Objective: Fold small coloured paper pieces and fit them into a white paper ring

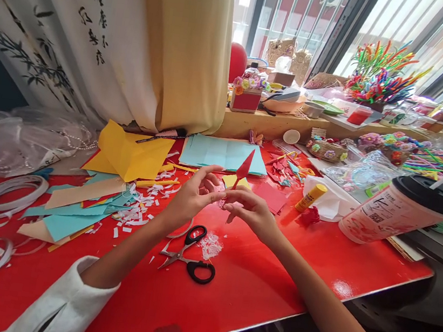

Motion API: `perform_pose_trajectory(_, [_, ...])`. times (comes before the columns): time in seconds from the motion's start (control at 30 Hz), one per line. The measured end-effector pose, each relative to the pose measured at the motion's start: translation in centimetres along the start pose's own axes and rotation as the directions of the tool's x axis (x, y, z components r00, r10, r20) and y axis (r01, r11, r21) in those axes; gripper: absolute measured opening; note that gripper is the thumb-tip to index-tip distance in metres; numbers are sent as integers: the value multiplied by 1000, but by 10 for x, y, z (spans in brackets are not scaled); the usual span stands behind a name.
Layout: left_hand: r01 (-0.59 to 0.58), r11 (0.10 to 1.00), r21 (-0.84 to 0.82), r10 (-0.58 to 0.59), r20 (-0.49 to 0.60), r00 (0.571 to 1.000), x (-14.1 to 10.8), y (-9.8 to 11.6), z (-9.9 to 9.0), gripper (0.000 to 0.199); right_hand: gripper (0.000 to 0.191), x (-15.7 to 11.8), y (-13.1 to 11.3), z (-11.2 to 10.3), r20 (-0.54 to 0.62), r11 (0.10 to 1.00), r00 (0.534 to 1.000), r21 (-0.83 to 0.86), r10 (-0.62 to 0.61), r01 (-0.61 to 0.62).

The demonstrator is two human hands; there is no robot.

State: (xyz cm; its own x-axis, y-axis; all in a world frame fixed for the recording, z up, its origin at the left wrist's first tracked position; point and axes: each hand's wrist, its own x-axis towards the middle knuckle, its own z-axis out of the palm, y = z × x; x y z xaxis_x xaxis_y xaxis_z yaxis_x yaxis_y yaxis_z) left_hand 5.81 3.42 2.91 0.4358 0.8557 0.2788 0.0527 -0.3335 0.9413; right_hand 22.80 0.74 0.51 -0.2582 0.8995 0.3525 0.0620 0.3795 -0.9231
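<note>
Just above the table's middle, my left hand [195, 192] and my right hand [254, 211] meet at the fingertips. Between them a small red pointed paper piece [245, 165] stands upright, tip up, its narrow lower end pinched where the fingers come together. Both hands are closed, with fingers curled, and they partly hide that lower end. Below the hands lie scissors [187, 257] with black handles, blades a little apart. Beside them is a patch of whitish residue [211, 245] on the red tabletop [256, 301].
Left are paper scraps [76, 217], white clippings [134, 211], yellow paper [129, 154] and tape rolls [14, 193]. Light-blue sheets [223, 152] lie behind. Right are a yellow glue stick [311, 197] and a lidded drink cup [399, 211]. Colourful pipe cleaners [383, 81] stand by the window.
</note>
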Motion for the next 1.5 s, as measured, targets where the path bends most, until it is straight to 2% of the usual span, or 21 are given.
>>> perform_pose_trajectory(0.17, [-30, 996, 86, 33, -31, 999, 1, -3, 0, 43, 21, -2, 2, 2, -56, 992, 998, -126, 23, -30])
perform_pose_trajectory(0.27, [-37, 995, 96, 45, -88, 995, 1, -2, -2, 38, 23, -3, 6, 5, -78, 993, 993, -75, 89, -95])
perform_pose_trajectory(0.33, [-41, 996, 80, 51, -120, 992, 2, 0, -5, 29, 25, -3, 7, 7, -66, 992, 990, -17, 127, -128])
perform_pose_trajectory(0.43, [-38, 999, 21, 39, -91, 995, 3, 3, -6, 20, 29, -3, 5, 7, -40, 985, 984, 13, 175, -175])
perform_pose_trajectory(0.5, [-23, 1000, -2, 23, -49, 999, 2, 4, -6, 19, 29, -3, 2, 6, -53, 988, 987, -43, 149, -151])
perform_pose_trajectory(0.57, [-26, 1000, 2, 26, -30, 999, 2, 6, -4, 17, 27, -3, -1, 4, -70, 986, 995, -149, 70, -80])
perform_pose_trajectory(0.67, [-32, 999, 23, 33, -48, 998, 1, 11, -3, 16, 28, -3, -4, 3, -59, 961, 998, -277, -18, 1])
perform_pose_trajectory(0.73, [-8, 1000, 14, 9, -46, 999, 0, 15, -2, 17, 28, -3, -5, 2, -44, 953, 998, -303, -43, 28])
perform_pose_trajectory(0.9, [42, 999, 9, -42, -10, 999, -2, 18, -1, 18, 21, -3, -6, 3, 3, 965, 998, -256, -55, 54])
perform_pose_trajectory(1.1, [38, 999, 36, -37, -21, 999, -3, 16, 0, 19, 20, -5, -6, 6, -96, 975, 994, -221, -44, 22])
perform_pose_trajectory(1.5, [42, 997, 69, -39, -49, 998, -2, 14, 2, 21, 20, -5, -6, 5, -95, 976, 995, -219, -33, 12])
